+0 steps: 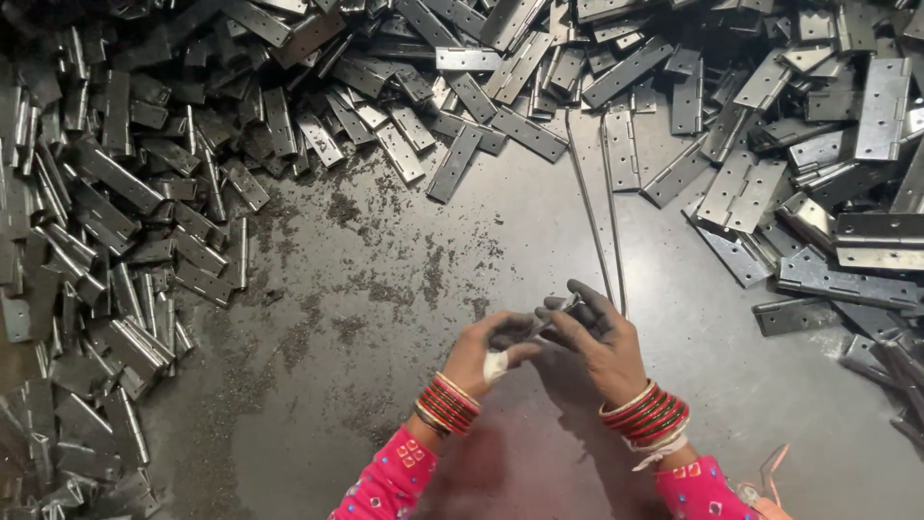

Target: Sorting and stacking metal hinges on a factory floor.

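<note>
Head view: left hand point(486, 349) and right hand point(597, 337), fingers point(576, 332) closed together on a small dark hinge piece point(551, 323) near 6 o'clock over the gritty bench point(385, 318), likely slipping from grimy skin; hinge heaps point(144, 212) from 9 to 3 o'clock; no labels visible.

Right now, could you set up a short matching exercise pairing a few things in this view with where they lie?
Things:
1. left hand
2. two thin metal rods
3. metal filings
4. red bangles

Places:
A. scattered over the dark surface at the middle
B. on both wrists
C. touching the right hand near the bottom centre
D. running from the hinge pile down toward the hands

Pairs: 1-C, 2-D, 3-A, 4-B
</note>
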